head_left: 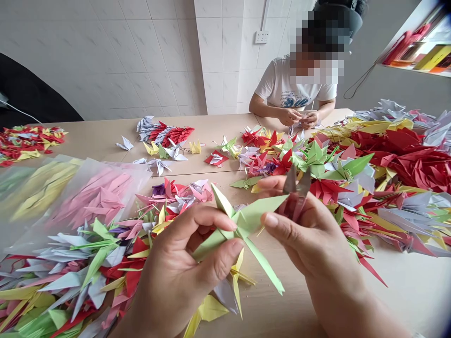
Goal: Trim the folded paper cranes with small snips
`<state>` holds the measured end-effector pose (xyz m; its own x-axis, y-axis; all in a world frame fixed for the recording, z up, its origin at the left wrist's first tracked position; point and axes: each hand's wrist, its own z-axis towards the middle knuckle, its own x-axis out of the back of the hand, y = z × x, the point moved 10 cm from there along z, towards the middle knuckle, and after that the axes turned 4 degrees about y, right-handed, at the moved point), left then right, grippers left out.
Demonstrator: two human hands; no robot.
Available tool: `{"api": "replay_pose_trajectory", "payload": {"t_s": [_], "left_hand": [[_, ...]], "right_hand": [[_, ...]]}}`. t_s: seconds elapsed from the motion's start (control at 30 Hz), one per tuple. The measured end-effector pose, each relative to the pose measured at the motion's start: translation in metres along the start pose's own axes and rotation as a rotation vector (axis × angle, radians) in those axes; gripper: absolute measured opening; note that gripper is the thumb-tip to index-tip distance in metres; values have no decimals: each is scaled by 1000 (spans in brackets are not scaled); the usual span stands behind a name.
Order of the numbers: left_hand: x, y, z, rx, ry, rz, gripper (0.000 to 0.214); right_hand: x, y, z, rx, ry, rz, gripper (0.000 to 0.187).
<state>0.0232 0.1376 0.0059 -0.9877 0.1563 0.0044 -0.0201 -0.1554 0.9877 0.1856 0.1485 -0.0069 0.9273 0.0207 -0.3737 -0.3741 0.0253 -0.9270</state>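
Between the thumb and forefinger of my left hand (197, 253) is a light green paper crane (248, 220), its wings and long points spread out. My right hand (306, 239) is curled around thread snips (295, 192), with two dark blades pointing up past the fingers. The right thumb tip is close to the crane's right wing; whether it touches I cannot tell. Just under the green crane are a yellow crane (211, 310) and a grey one (225, 295), partly hidden by my left hand. Whether a thread joins them does not show.
Mixed paper cranes (81, 277) heap at the left, beside plastic bags (102, 188) of sorted cranes. A large pile (398, 155) fills the right. Strung red and grey cranes (165, 133) lie farther back. Across the table, a person in a white shirt (292, 89) handles something small.
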Motion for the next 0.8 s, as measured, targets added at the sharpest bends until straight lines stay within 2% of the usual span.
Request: {"api": "replay_pose_trajectory", "payload": {"t_s": [0.07,0.13,0.2,0.33,0.6,0.7,0.8], "left_hand": [[4,2,1,-21,39,10,18],[6,6,1,-67,69,28,21],[6,12,1,-130,92,71,25],[4,18,-1,-204,109,172,28],[6,18,-3,-196,73,245,30],[5,18,-3,-173,55,193,29],[4,17,-4,-146,46,168,29]], "right_hand": [[14,-18,-4,134,125,-89,33],[16,-35,-11,249,162,-185,19],[7,-44,-17,305,93,-277,5],[-13,-43,-24,311,-91,-442,8],[-12,-46,-32,368,-193,-809,34],[-14,-49,-38,418,-237,-918,31],[-13,-52,-41,443,-191,-998,24]]}}
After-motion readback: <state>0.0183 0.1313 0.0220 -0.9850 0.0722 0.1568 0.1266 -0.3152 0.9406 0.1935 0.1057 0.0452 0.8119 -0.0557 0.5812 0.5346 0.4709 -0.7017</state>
